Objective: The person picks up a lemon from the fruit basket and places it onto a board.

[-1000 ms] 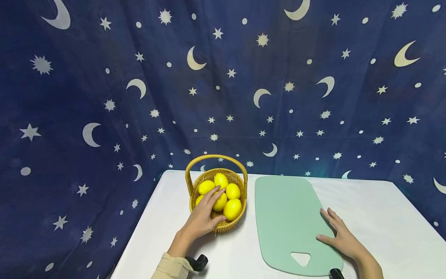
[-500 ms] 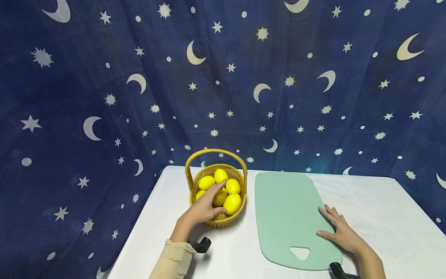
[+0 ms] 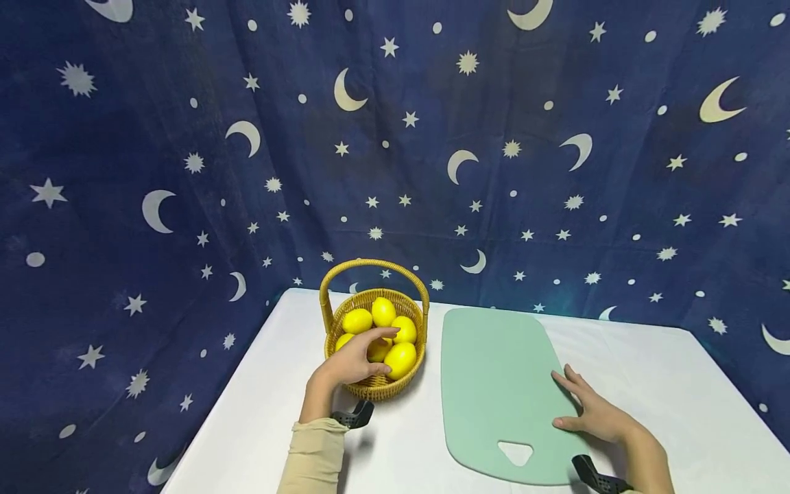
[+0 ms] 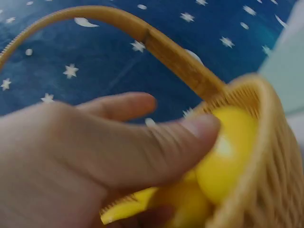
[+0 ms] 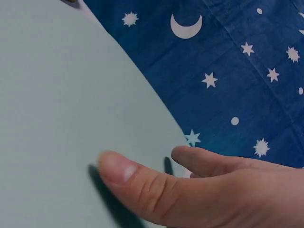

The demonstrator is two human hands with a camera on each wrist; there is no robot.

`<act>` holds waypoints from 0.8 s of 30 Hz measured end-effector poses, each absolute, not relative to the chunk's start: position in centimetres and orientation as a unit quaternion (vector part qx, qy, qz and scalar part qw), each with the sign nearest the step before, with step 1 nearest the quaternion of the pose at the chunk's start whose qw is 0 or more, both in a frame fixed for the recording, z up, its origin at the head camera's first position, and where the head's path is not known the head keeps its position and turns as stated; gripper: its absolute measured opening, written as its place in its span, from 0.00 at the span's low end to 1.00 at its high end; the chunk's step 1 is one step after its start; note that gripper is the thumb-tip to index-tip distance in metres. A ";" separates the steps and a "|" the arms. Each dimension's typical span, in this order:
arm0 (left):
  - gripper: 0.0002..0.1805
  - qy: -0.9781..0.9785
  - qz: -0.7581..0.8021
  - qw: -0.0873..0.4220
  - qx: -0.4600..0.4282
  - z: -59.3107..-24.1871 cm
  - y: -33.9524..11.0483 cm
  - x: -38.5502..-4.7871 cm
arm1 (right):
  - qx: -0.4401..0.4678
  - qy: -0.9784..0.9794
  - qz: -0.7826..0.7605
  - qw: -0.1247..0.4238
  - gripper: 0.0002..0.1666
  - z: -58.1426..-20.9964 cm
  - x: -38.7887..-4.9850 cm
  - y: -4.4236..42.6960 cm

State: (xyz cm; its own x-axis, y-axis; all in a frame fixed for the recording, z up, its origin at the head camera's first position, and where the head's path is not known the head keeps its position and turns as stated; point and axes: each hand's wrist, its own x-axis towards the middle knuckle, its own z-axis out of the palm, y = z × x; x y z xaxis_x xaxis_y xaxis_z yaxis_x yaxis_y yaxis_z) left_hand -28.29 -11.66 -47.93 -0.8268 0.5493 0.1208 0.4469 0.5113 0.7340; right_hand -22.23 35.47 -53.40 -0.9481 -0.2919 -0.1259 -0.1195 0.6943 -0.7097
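Several yellow lemons lie in a round wicker basket with a tall arched handle. Over the front left of the basket is my left hand, its fingers bent above the lemons and its thumb apart from them. A lemon shows just beyond that thumb in the left wrist view; whether they touch I cannot tell. My right hand hovers at the right edge of a pale green cutting board, fingers spread and holding nothing. Its thumb casts a shadow on the board.
A white-covered table carries the basket and the board. Behind and to the left hangs a dark blue curtain with moons and stars. The basket's handle arches over its opening. A black wrist mount sits below my left hand.
My left hand's fingers have bent further over the lemons, and it has drawn slightly back. My right hand stays at the board's edge. The view has shifted a little.
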 end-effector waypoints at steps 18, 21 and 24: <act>0.37 0.892 0.351 0.079 0.273 -48.3 -10.4 -28.3 | -0.124 0.893 -0.409 0.142 0.59 -53.1 -22.4 35.8; 0.36 0.895 0.341 0.087 0.272 -48.3 -10.2 -28.3 | -0.122 0.892 -0.413 0.141 0.58 -53.1 -22.4 35.9; 0.35 0.901 0.326 0.084 0.273 -48.4 -10.0 -28.4 | -0.127 0.891 -0.412 0.138 0.57 -53.2 -22.6 36.1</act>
